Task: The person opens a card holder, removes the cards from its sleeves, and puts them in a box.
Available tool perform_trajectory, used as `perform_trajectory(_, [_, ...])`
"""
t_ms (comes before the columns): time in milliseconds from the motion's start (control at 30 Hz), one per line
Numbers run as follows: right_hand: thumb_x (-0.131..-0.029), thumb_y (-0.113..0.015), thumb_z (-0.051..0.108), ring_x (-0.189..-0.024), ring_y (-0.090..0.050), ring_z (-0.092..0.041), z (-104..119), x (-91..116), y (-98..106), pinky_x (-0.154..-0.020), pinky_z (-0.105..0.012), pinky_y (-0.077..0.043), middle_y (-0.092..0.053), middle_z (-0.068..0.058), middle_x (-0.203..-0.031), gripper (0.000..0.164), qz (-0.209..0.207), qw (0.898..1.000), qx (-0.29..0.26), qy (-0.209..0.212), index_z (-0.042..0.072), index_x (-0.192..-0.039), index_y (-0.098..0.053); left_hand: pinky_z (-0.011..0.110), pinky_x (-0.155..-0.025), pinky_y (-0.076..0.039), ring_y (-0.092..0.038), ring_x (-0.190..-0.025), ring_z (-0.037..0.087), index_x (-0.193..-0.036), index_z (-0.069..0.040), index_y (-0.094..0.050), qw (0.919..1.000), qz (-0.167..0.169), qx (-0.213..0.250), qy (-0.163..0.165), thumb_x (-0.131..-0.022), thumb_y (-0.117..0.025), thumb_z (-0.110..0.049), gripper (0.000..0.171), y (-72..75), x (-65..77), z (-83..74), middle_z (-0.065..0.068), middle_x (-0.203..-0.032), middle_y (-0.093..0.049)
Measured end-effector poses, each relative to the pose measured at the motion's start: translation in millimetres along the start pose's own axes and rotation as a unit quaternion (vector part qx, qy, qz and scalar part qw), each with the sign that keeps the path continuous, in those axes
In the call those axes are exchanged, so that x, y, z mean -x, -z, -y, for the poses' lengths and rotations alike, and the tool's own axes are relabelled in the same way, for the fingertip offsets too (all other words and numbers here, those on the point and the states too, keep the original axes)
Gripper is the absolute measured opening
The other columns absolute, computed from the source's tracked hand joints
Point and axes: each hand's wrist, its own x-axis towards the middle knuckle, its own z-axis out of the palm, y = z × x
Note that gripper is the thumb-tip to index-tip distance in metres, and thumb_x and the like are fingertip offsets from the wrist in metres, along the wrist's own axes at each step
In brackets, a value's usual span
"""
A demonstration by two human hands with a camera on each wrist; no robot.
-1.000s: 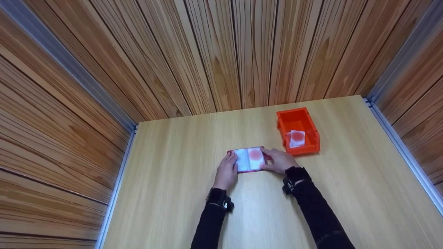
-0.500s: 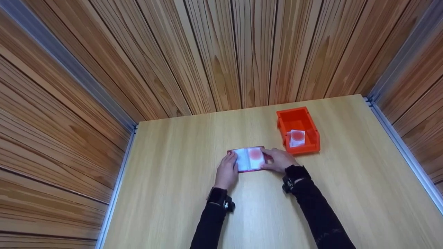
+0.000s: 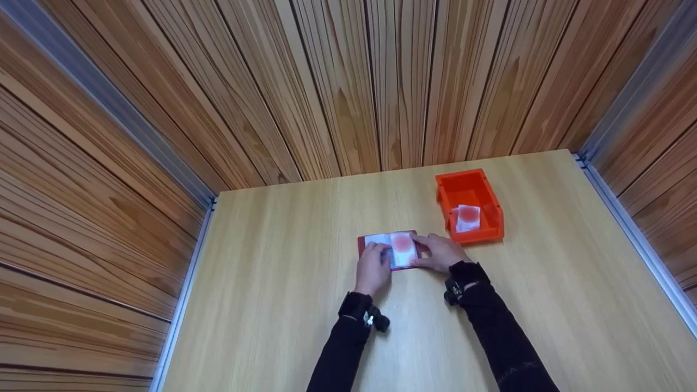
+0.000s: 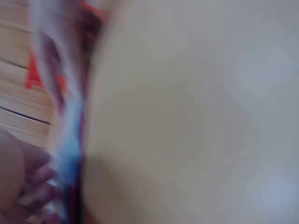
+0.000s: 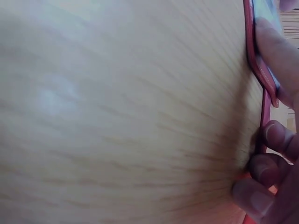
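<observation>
A small card holder point(image 3: 404, 251) with a dark red cover and clear sleeves lies open on the table, a white card with a pinkish-red circle on its right page. My right hand point(image 3: 440, 253) grips its right edge; in the right wrist view the thumb point(image 5: 276, 53) lies on the page and the other fingers bend by the cover's edge. Over the left page is my left hand point(image 3: 373, 269), fingertips near the middle fold. Its fingers point(image 4: 41, 189) look loosely bent beside the sleeves in the blurred left wrist view.
An orange-red bin point(image 3: 468, 184) stands behind my right hand, with white cards point(image 3: 467, 218) bearing a red circle inside. The light wooden table point(image 3: 272, 294) meets wood-plank walls point(image 3: 337, 87) at the back and sides.
My left hand has shifted right from the card holder's left edge to near its middle fold, uncovering the red left border. My right hand has stayed in place.
</observation>
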Motion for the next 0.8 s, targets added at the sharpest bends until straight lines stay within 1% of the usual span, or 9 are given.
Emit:
perform_trajectory(67, [-0.086,-0.082,0.049,-0.088,-0.055,-0.028,0.5,-0.1,-1.3,-0.080,-0.042,-0.045,-0.063,-0.014,-0.104,0.083,-0.004,1.000,-0.003,0.002,0.022,-0.156,-0.047,0.033,-0.087,-0.054,-0.066,-0.098,0.023,-0.115,-0.002,-0.074,0.9953,0.025,0.066,0.066,-0.097,-0.063,-0.010,0.022,-0.4,-4.0,-8.6,0.010,-0.103,-0.071])
perform_trajectory(100, [-0.086,-0.082,0.050,-0.088,-0.055,-0.028,1.1,0.1,-1.9,-0.080,-0.042,-0.045,-0.063,-0.014,-0.103,0.083,-0.007,1.000,-0.003,0.003,0.022,-0.156,-0.048,0.033,-0.087,-0.054,-0.066,-0.097,0.022,-0.116,-0.001,-0.073,0.9887,0.040,0.101,0.103,-0.098,-0.062,-0.013,0.024,0.4,-6.3,-13.0,0.010,-0.104,-0.071])
perform_trajectory(233, [-0.086,-0.081,0.052,-0.090,-0.055,-0.029,0.8,0.8,-2.7,-0.080,-0.043,-0.043,-0.062,-0.014,-0.103,0.083,-0.005,1.000,-0.011,-0.009,0.025,-0.157,-0.047,0.031,-0.090,-0.052,-0.065,-0.103,0.021,-0.120,0.002,-0.069,0.9513,0.075,0.204,0.218,-0.101,-0.060,-0.017,0.029,3.8,-16.1,-24.3,0.012,-0.113,-0.071])
perform_trajectory(300, [-0.086,-0.080,0.052,-0.088,-0.053,-0.028,-0.1,1.7,-2.1,-0.079,-0.042,-0.041,-0.060,-0.013,-0.101,0.083,-0.005,1.000,-0.010,-0.013,0.026,-0.157,-0.046,0.027,-0.084,-0.051,-0.062,-0.097,0.018,-0.115,0.004,-0.068,0.9334,0.078,0.255,0.241,-0.102,-0.058,-0.016,0.027,3.3,-18.6,-26.3,0.010,-0.107,-0.069])
perform_trajectory(433, [-0.086,-0.080,0.053,-0.082,-0.051,-0.026,-0.6,1.6,-3.8,-0.074,-0.039,-0.039,-0.058,-0.013,-0.097,0.083,-0.007,1.000,-0.011,-0.003,0.026,-0.157,-0.046,0.020,-0.062,-0.038,-0.048,-0.067,0.008,-0.096,0.005,-0.068,0.9003,0.074,0.338,0.265,-0.102,-0.055,-0.013,0.023,4.4,-17.4,-25.2,0.001,-0.081,-0.060])
perform_trajectory(533, [-0.085,-0.081,0.053,-0.075,-0.046,-0.024,-1.3,1.4,-4.3,-0.069,-0.036,-0.033,-0.052,-0.009,-0.089,0.084,-0.013,1.000,-0.009,0.008,0.024,-0.156,-0.047,0.020,-0.057,-0.034,-0.041,-0.055,0.007,-0.087,0.004,-0.066,0.8807,0.083,0.377,0.275,-0.103,-0.052,-0.012,0.027,6.4,-16.7,-25.5,-0.002,-0.070,-0.057])
perform_trajectory(667, [-0.084,-0.082,0.053,-0.074,-0.043,-0.022,-2.7,1.1,-3.7,-0.069,-0.036,-0.031,-0.049,-0.007,-0.087,0.083,-0.019,1.000,-0.008,0.003,0.025,-0.155,-0.048,0.019,-0.057,-0.037,-0.043,-0.054,0.006,-0.084,0.000,-0.065,0.8716,0.103,0.390,0.279,-0.104,-0.050,-0.013,0.028,5.8,-18.0,-26.4,-0.005,-0.066,-0.058])
perform_trajectory(733, [-0.085,-0.081,0.054,-0.073,-0.043,-0.023,-3.2,0.6,-3.0,-0.068,-0.036,-0.031,-0.047,-0.007,-0.086,0.084,-0.016,1.000,-0.009,0.001,0.025,-0.156,-0.048,0.020,-0.057,-0.038,-0.044,-0.054,0.007,-0.083,-0.001,-0.063,0.8716,0.106,0.388,0.280,-0.104,-0.050,-0.012,0.027,4.8,-18.9,-26.8,-0.004,-0.065,-0.057])
perform_trajectory(800, [-0.085,-0.081,0.054,-0.073,-0.043,-0.022,-3.4,0.1,-2.4,-0.068,-0.036,-0.031,-0.047,-0.006,-0.086,0.084,-0.013,1.000,-0.008,0.001,0.024,-0.156,-0.048,0.020,-0.056,-0.038,-0.044,-0.054,0.008,-0.083,0.000,-0.062,0.8785,0.102,0.374,0.279,-0.104,-0.050,-0.011,0.027,3.5,-20.2,-26.9,-0.003,-0.065,-0.056])
